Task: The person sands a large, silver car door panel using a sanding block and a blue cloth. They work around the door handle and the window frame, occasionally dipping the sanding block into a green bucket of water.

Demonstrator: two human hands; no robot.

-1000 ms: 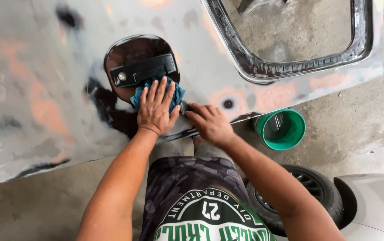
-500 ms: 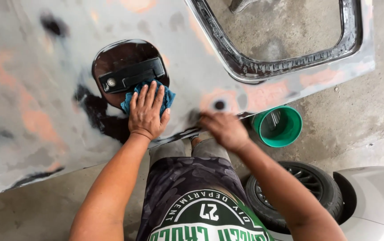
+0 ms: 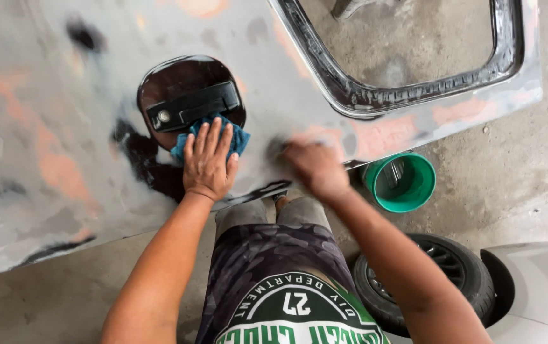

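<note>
A grey sanded car door panel point(image 3: 64, 95) with orange and black patches lies flat in front of me. My left hand point(image 3: 207, 162) rests flat with fingers spread on a blue cloth point(image 3: 241, 137), just below the black door handle point(image 3: 191, 105) in its dark recess. My right hand point(image 3: 315, 169) is blurred, with fingers curled against the panel near its lower edge beside a dark spot. Whether it holds anything is hidden.
A green bucket point(image 3: 428, 185) stands on the concrete floor just right of my right hand. A black tyre point(image 3: 452, 267) and a white car body point(image 3: 541, 293) are at the lower right. The panel's window opening has a dark rim point(image 3: 376, 95).
My right hand has shifted sideways along the panel's lower edge and now blurs over the dark spot. My left hand stays flat on the blue cloth.
</note>
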